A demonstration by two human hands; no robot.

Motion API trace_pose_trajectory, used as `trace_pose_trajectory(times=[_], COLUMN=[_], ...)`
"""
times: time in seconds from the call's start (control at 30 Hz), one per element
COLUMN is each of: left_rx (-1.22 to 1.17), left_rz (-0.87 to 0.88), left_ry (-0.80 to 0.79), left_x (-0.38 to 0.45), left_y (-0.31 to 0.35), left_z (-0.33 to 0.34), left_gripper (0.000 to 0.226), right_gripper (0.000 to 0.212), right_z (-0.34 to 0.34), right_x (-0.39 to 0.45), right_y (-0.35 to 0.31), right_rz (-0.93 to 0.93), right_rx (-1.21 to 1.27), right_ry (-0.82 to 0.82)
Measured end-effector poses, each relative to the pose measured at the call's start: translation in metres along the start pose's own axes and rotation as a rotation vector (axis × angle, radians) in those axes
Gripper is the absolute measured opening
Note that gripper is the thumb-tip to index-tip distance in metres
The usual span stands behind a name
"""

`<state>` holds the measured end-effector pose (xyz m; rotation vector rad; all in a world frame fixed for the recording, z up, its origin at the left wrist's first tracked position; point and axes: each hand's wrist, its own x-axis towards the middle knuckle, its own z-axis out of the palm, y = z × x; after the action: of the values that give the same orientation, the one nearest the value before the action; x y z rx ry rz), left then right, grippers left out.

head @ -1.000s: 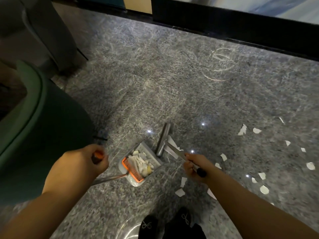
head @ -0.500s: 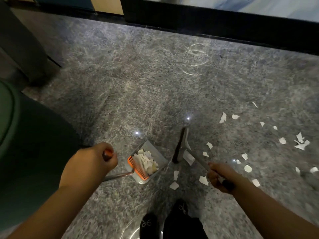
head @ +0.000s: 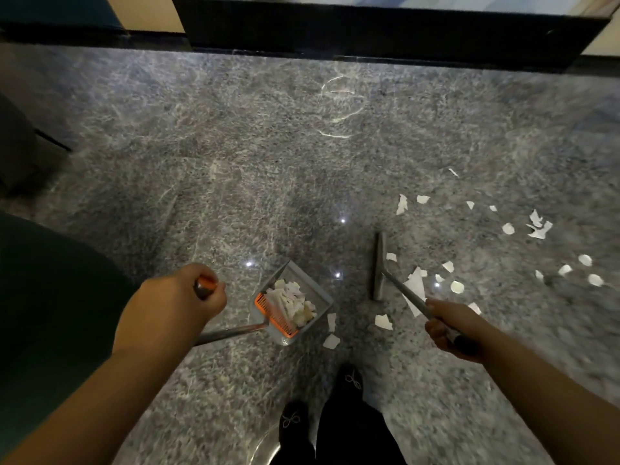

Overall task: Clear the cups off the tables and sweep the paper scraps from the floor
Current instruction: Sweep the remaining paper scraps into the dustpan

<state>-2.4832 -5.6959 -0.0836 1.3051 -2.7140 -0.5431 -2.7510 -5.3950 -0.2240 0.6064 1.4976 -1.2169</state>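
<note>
Looking straight down at a speckled grey floor point(head: 268, 156). Left hand point(head: 177, 303) curled tight round the orange-tipped handle point(head: 204, 286) of a grey dustpan point(head: 302, 290), forearm reaching in from bottom left, pan sitting on the floor already holding a heap of white paper. Right hand point(head: 449, 327) wrapped round the broom handle point(head: 407, 292), arm stretched in from bottom right, broom head point(head: 379, 266) down on the floor, well right of the pan. Paper scraps point(head: 456, 286) scattered mostly right of the broom head, a few between pan and broom. Black shoes point(head: 349, 380) at the bottom edge.
</note>
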Motion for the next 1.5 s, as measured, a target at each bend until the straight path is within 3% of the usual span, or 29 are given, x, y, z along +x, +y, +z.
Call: trace_pose_trajectory(times=[0.13, 0.37, 0.77, 1.07, 1.5], left_rx=[0.013, 0.037, 0.113, 0.122, 0.069], left_rz=[0.042, 0.091, 0.154, 0.097, 0.121], left_ry=[0.017, 0.045, -0.062, -0.154, -0.149], left_x=[-0.012, -0.03, -0.05, -0.037, 0.0], left_y=[-0.007, -0.036, -0.036, 0.046, 0.211], left_z=[-0.003, -0.014, -0.004, 0.036, 0.108], left_gripper=[0.013, 0.017, 0.012, 0.014, 0.012], right_gripper=[0.009, 0.022, 0.028, 0.032, 0.031], right_z=[0.005, 0.03, 0.033, -0.049, -0.219], right_x=[-0.027, -0.054, -0.047, -0.037, 0.0], right_y=[0.024, 0.094, 0.172, 0.132, -0.008], right_rz=[0.012, 0.055, 0.166, 0.138, 0.131], right_rx=[0.059, 0.019, -0.116, -0.202, -0.269], right_ry=[-0.06, -0.104, -0.151, -0.083, 0.09])
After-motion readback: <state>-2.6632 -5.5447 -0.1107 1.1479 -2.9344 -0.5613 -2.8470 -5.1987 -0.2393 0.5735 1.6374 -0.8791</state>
